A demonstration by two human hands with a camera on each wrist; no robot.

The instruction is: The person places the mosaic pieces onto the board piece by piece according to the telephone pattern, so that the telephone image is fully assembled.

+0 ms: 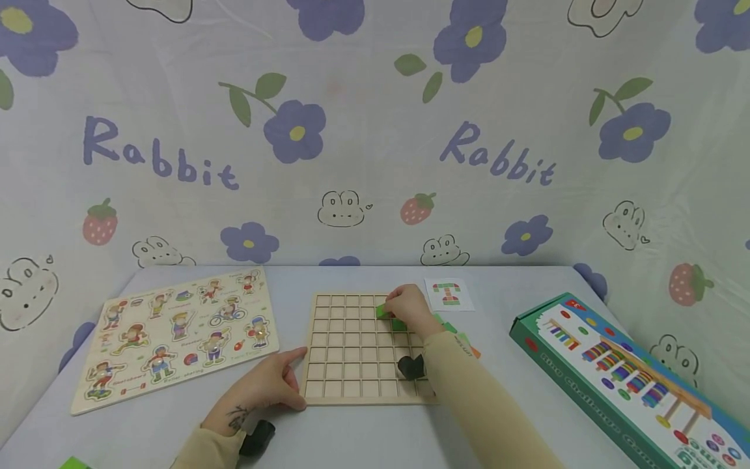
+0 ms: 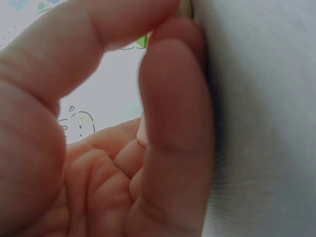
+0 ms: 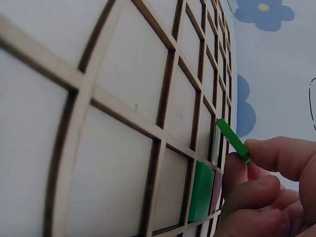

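Observation:
A wooden grid board [image 1: 336,401] lies in the middle of the table. Near its far right part, my right hand [image 1: 410,309] pinches a green tile [image 3: 233,139] between thumb and finger, tilted over the cells. Another green tile [image 3: 201,191] sits in a cell close by, with a reddish piece [image 3: 216,191] just beyond it. At the board's left edge rests my left hand [image 1: 263,384], thumb and index finger spread apart and touching the frame. The left wrist view shows mostly the fingers [image 2: 175,98] of that hand, with nothing held.
A pattern card [image 1: 463,305] lies behind the board's right corner. Green and orange pieces [image 1: 464,337] are partly hidden by my right arm. On the left lies a picture puzzle board [image 1: 193,306], on the right a game box [image 1: 621,391]. Something green [image 1: 74,463] shows at the bottom left.

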